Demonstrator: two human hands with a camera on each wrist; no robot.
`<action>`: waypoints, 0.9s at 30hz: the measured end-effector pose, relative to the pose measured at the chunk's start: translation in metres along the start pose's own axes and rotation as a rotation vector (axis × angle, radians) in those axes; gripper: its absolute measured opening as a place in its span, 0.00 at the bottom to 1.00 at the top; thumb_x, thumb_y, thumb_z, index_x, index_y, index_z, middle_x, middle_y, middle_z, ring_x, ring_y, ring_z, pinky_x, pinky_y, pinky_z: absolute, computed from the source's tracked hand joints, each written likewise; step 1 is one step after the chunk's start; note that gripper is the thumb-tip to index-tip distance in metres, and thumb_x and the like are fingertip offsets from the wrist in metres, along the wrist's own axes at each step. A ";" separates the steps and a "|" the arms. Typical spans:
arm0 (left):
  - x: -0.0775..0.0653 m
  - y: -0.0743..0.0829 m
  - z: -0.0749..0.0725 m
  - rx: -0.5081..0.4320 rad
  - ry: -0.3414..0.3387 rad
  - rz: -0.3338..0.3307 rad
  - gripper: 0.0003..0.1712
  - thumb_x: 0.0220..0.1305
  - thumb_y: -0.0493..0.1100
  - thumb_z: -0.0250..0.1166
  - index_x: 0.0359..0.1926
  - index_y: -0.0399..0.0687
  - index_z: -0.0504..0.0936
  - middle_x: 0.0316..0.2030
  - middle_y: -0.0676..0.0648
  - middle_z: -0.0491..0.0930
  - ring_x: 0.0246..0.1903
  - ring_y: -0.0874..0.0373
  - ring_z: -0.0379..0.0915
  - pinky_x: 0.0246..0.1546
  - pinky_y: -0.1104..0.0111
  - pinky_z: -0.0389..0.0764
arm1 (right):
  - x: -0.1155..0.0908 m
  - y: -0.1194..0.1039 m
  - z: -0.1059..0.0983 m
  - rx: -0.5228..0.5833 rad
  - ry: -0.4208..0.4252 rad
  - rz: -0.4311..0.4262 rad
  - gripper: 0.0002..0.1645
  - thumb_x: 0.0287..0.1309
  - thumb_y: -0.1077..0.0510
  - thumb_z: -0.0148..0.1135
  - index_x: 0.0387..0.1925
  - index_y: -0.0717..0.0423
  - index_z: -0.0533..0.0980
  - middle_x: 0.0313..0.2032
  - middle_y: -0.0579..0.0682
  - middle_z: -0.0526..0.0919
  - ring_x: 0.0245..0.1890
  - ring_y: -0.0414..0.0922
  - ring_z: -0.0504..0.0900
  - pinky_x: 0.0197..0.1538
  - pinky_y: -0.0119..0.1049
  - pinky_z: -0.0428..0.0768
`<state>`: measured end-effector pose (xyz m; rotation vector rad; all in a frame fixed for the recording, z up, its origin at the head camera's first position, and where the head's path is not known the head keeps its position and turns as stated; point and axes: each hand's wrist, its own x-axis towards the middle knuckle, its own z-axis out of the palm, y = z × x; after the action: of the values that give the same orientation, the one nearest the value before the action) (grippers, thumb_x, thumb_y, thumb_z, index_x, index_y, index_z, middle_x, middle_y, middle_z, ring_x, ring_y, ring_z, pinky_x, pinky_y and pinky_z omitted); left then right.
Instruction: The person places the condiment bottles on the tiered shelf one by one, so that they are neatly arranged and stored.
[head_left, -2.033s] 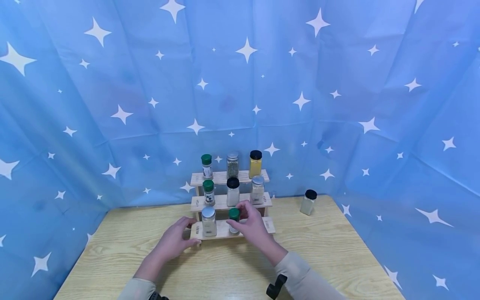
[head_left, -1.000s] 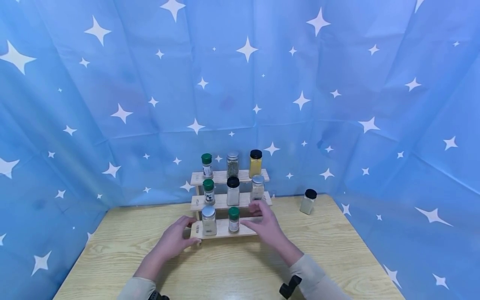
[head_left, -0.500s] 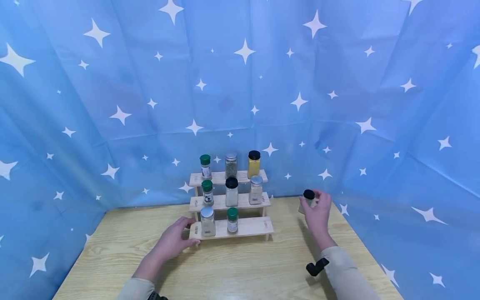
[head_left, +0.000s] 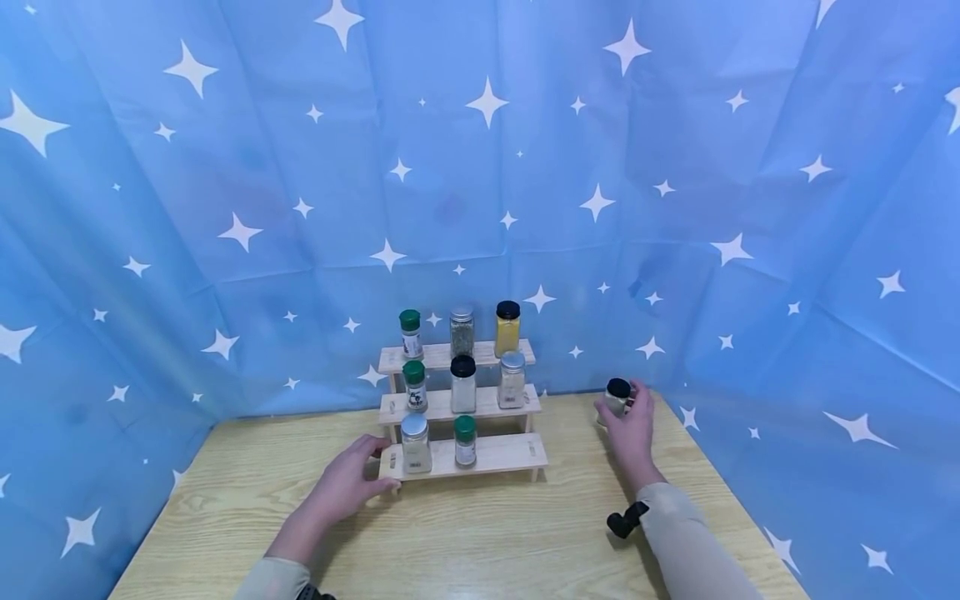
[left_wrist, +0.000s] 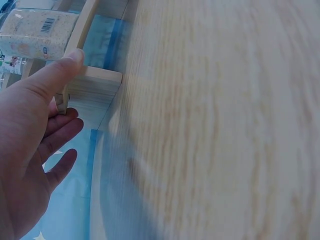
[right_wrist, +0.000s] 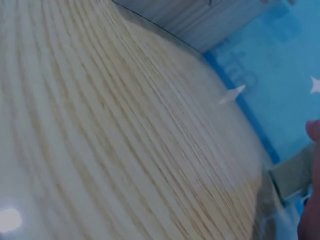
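A three-tier wooden spice rack (head_left: 504, 452) stands on the table. My left hand (head_left: 342, 482) grips the left end of its lowest shelf; in the left wrist view the thumb presses the shelf end (left_wrist: 80, 35) and fingers curl behind. To the right of the rack, my right hand (head_left: 632, 429) holds a black-lidded spice jar (head_left: 618, 389) between thumb and fingers, low at the table's back right. Only part of this glass jar (right_wrist: 294, 174) shows at the right wrist view's edge. On the lowest shelf are a silver-lidded jar (head_left: 416, 450) and a green-lidded shaker (head_left: 465, 447).
On the middle shelf stand a green-lidded shaker (head_left: 415, 392), a black-lidded jar (head_left: 463, 392) and a silver-lidded jar (head_left: 512, 385). Three more jars, one yellow (head_left: 507, 333), line the top shelf. A blue starred curtain (head_left: 300, 208) hangs behind the table (head_left: 465, 542).
My right hand has let go of the green-lidded shaker on the lowest shelf and moved right to the black-lidded jar, which it now holds. The left hand has stayed at the rack.
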<state>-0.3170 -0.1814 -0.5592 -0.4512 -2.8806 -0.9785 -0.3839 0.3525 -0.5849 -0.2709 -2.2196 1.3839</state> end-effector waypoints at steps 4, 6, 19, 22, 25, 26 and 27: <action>0.000 0.001 0.000 -0.003 0.002 0.004 0.41 0.60 0.51 0.86 0.70 0.45 0.81 0.64 0.46 0.83 0.63 0.45 0.82 0.67 0.44 0.83 | 0.001 0.000 0.002 -0.021 0.020 -0.028 0.46 0.76 0.56 0.71 0.84 0.58 0.58 0.73 0.67 0.69 0.71 0.65 0.72 0.73 0.65 0.75; 0.000 0.001 -0.001 -0.009 0.001 0.002 0.41 0.60 0.52 0.86 0.71 0.45 0.81 0.64 0.47 0.83 0.63 0.45 0.82 0.67 0.44 0.83 | 0.000 -0.001 0.003 -0.023 0.026 -0.044 0.43 0.77 0.57 0.70 0.83 0.58 0.60 0.72 0.66 0.70 0.71 0.65 0.72 0.73 0.65 0.75; -0.002 0.000 0.001 -0.027 0.004 -0.012 0.42 0.59 0.51 0.86 0.71 0.45 0.80 0.65 0.45 0.83 0.64 0.44 0.81 0.69 0.43 0.81 | -0.032 -0.039 0.009 0.079 -0.130 -0.145 0.36 0.72 0.65 0.73 0.75 0.56 0.68 0.65 0.58 0.79 0.63 0.55 0.77 0.66 0.56 0.81; -0.001 0.000 0.001 -0.022 -0.001 -0.008 0.42 0.59 0.51 0.86 0.71 0.45 0.80 0.65 0.46 0.83 0.64 0.44 0.81 0.69 0.43 0.81 | -0.044 -0.052 0.011 0.070 -0.146 -0.198 0.36 0.69 0.65 0.75 0.74 0.56 0.70 0.64 0.56 0.80 0.60 0.52 0.79 0.62 0.51 0.82; 0.000 0.000 0.001 -0.020 -0.002 -0.005 0.43 0.59 0.51 0.86 0.71 0.45 0.80 0.65 0.45 0.83 0.65 0.44 0.81 0.69 0.43 0.81 | -0.056 -0.067 0.012 0.085 -0.163 -0.239 0.37 0.68 0.66 0.76 0.73 0.56 0.71 0.63 0.55 0.81 0.60 0.51 0.81 0.61 0.43 0.83; 0.000 0.000 0.001 -0.020 -0.003 -0.003 0.43 0.59 0.51 0.86 0.71 0.45 0.80 0.66 0.45 0.82 0.65 0.44 0.81 0.69 0.43 0.81 | -0.060 -0.072 0.012 0.098 -0.170 -0.247 0.36 0.68 0.66 0.76 0.72 0.56 0.71 0.63 0.55 0.81 0.60 0.50 0.81 0.61 0.40 0.83; 0.000 0.000 0.001 -0.020 -0.001 -0.003 0.43 0.59 0.51 0.86 0.72 0.45 0.80 0.66 0.45 0.82 0.65 0.44 0.81 0.69 0.43 0.81 | -0.064 -0.077 0.013 0.107 -0.175 -0.255 0.37 0.67 0.67 0.77 0.72 0.56 0.71 0.63 0.55 0.82 0.59 0.50 0.81 0.60 0.38 0.83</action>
<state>-0.3174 -0.1810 -0.5598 -0.4499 -2.8758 -1.0084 -0.3285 0.2804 -0.5418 0.1715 -2.2156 1.4238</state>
